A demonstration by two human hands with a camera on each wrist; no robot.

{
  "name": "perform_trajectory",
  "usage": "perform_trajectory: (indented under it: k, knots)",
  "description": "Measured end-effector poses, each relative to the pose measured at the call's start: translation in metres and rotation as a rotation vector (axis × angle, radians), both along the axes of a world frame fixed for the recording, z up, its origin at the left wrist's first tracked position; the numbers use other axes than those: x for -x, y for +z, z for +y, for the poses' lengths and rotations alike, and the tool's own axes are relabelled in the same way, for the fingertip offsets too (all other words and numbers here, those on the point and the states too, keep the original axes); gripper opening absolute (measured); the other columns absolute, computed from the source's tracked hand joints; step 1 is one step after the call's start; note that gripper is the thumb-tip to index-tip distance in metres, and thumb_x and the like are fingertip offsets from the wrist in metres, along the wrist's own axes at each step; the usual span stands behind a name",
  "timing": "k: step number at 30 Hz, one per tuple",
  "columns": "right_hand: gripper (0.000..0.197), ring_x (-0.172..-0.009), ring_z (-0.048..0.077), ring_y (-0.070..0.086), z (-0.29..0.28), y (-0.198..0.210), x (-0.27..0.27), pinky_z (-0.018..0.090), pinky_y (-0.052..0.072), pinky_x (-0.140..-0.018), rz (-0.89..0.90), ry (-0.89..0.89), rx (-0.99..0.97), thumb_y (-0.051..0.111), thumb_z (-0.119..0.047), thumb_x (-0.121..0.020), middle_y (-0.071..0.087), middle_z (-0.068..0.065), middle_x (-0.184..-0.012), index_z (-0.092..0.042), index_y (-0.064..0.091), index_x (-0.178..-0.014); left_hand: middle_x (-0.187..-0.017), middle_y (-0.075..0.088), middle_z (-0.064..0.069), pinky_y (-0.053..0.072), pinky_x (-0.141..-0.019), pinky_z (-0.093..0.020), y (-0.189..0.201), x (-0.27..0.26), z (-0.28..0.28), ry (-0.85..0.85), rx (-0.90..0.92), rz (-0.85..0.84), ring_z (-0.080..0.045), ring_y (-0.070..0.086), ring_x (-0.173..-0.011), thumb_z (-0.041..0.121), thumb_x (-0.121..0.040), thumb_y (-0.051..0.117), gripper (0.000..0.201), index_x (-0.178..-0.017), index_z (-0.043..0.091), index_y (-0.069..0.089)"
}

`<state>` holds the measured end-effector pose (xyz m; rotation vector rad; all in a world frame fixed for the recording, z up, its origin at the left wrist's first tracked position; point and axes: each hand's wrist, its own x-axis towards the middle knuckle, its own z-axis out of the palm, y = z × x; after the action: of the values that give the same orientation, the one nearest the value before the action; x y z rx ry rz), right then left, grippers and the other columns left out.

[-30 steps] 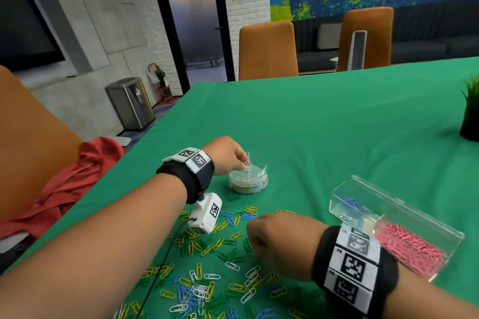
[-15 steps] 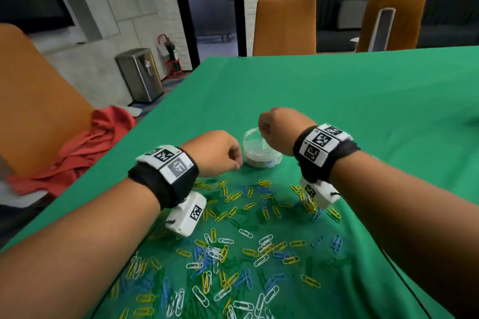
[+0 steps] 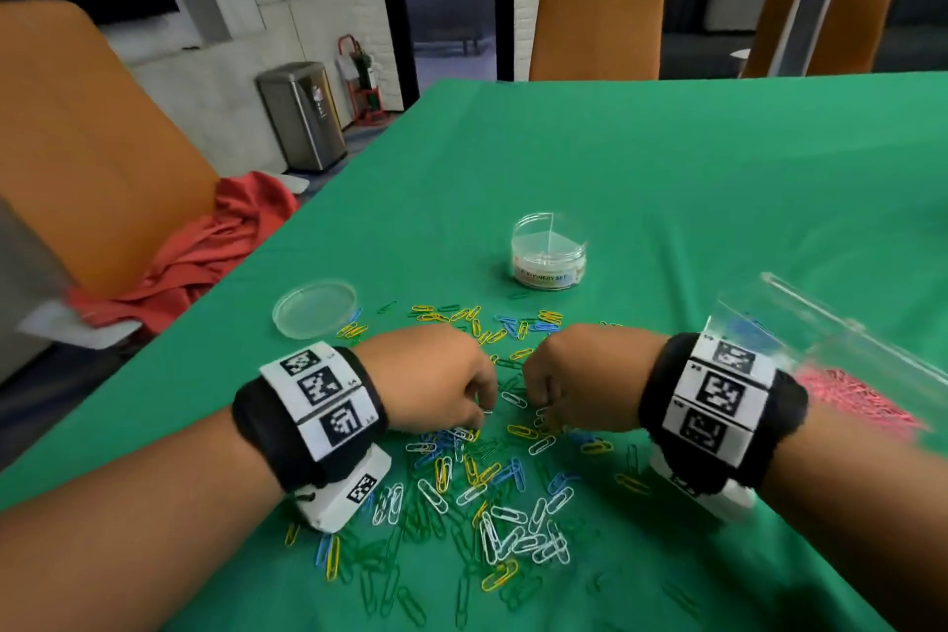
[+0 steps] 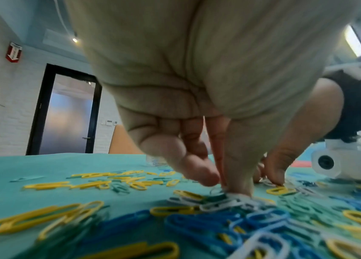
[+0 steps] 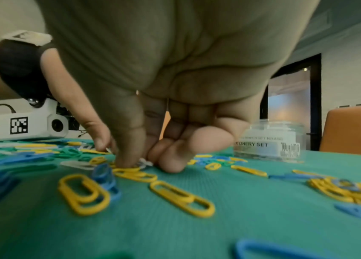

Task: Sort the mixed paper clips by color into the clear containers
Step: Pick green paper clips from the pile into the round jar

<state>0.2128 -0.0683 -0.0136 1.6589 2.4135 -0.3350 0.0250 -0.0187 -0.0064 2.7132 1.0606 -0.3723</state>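
A: Head view first, nearest things: the clips [image 3: 492, 518] lie loose on the green bench [image 3: 667, 180], yellow, blue, green and white all mixed, right in front of the person. No common heading; their long axes run every way, all flat on the cloth.

B: And the hands?

A: Both are down in the middle of the pile, knuckles up. The left hand [image 3: 436, 382] has its fingers curled, with thumb and fingertips closing on a white clip [image 4: 230, 204], as the left wrist view shows; that clip lies flat, long axis roughly across the picture. The right hand [image 3: 574, 375] is curled too, its thumb [image 5: 126, 140] pressed into a knot of yellow and white clips; I'd say it pinches a white one, but the clip is mostly hidden.

B: How far along is the sort?

A: Judging by what lies where, partly done. The box [image 3: 841, 349] at the right, beside the right wrist, holds a heap of pink clips and some blue in a second compartment, and no pink remains in the pile. Past the hands, the round jar [image 3: 549, 254] stands open and divided; what it holds is hard to make out. Its lid [image 3: 314, 308] lies flat to the left.

B: What's left?

A: Most of it, I'd judge: white, yellow, green and nearly all the blue.
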Motion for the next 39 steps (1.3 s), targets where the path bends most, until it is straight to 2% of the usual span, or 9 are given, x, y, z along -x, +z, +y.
perform_trajectory:
  k: [6,12,16,18,22,27,31,35,39]
  knots:
    - [0.014,-0.076,0.017,0.054,-0.002,-0.002,-0.003,0.025,0.047,-0.068,0.066,-0.029,-0.004,0.055,-0.023,-0.086,0.063,-0.008,-0.084,-0.026,0.066,-0.092,-0.089,0.064,0.01,0.053,-0.076,-0.032,-0.008,0.008,0.0,0.025,-0.032,-0.072,-0.01,0.061,-0.082,0.033,-0.088,0.066,0.007,-0.087,0.027,0.067]
    - [0.011,-0.066,0.022,0.051,-0.005,-0.003,-0.005,0.03,0.048,-0.061,0.221,-0.071,-0.21,0.049,-0.021,-0.084,0.053,-0.008,-0.067,-0.028,0.052,-0.092,-0.08,0.066,0.009,0.046,-0.068,-0.029,0.0,0.032,0.003,0.234,-0.005,-0.369,-0.004,0.058,-0.07,0.018,-0.091,0.057,0.013,-0.097,0.03,0.058]
    - [0.03,-0.064,0.018,0.048,-0.005,-0.001,-0.003,0.03,0.05,-0.065,0.207,-0.075,-0.173,0.044,-0.016,-0.084,0.049,-0.009,-0.063,-0.033,0.058,-0.104,-0.067,0.055,0.008,0.041,-0.063,-0.03,0.006,0.035,-0.002,0.253,0.103,-0.241,-0.013,0.05,-0.062,0.019,-0.089,0.042,0.023,-0.088,0.022,0.065]
    - [0.02,-0.069,0.022,0.051,-0.003,-0.001,-0.003,0.032,0.051,-0.067,0.194,-0.086,-0.148,0.044,-0.016,-0.083,0.051,-0.008,-0.069,-0.028,0.058,-0.091,-0.073,0.059,0.006,0.045,-0.068,-0.029,0.006,0.033,-0.007,0.236,0.106,-0.176,-0.016,0.056,-0.072,0.026,-0.092,0.047,0.02,-0.087,0.019,0.065]
    - [0.009,-0.074,0.026,0.051,-0.002,-0.005,-0.001,0.039,0.05,-0.069,0.162,-0.066,-0.122,0.042,-0.021,-0.09,0.055,-0.002,-0.08,-0.024,0.047,-0.083,-0.084,0.06,0.016,0.044,-0.074,-0.026,0.0,0.032,-0.015,0.161,0.007,-0.088,-0.008,0.059,-0.09,0.049,-0.082,0.07,0.019,-0.09,0.032,0.069]
    - [0.013,-0.08,0.02,0.056,-0.005,-0.005,0.0,0.035,0.052,-0.071,0.12,-0.005,-0.159,0.052,-0.041,-0.09,0.059,-0.007,-0.089,-0.03,0.056,-0.095,-0.082,0.055,0.016,0.044,-0.074,-0.026,-0.003,0.029,-0.018,0.138,-0.07,-0.067,-0.01,0.057,-0.087,0.043,-0.081,0.073,0.012,-0.09,0.034,0.071]
    - [0.018,-0.092,0.02,0.062,-0.003,-0.005,0.002,0.035,0.055,-0.076,0.063,0.106,-0.162,0.055,-0.041,-0.089,0.065,-0.007,-0.102,-0.037,0.066,-0.103,-0.076,0.053,0.016,0.043,-0.071,-0.026,-0.002,0.031,-0.018,0.101,-0.069,-0.093,-0.01,0.056,-0.082,0.039,-0.087,0.063,0.008,-0.084,0.033,0.065]
    - [0.017,-0.092,0.02,0.063,-0.003,-0.007,0.005,0.032,0.054,-0.075,0.015,0.135,-0.157,0.057,-0.037,-0.088,0.066,-0.008,-0.102,-0.036,0.067,-0.102,-0.067,0.056,0.014,0.043,-0.061,-0.021,0.004,0.042,-0.01,0.24,0.005,-0.247,0.0,0.052,-0.063,0.034,-0.088,0.058,0.014,-0.076,0.027,0.062]
    - [0.018,-0.092,0.025,0.063,-0.002,-0.011,0.008,0.032,0.054,-0.073,-0.024,0.136,-0.159,0.051,-0.031,-0.089,0.066,-0.003,-0.101,-0.029,0.065,-0.1,-0.061,0.038,0.004,0.032,-0.051,-0.026,0.003,0.054,-0.002,0.558,0.304,-0.703,-0.011,0.035,-0.051,0.032,-0.076,0.045,0.017,-0.064,0.022,0.052]
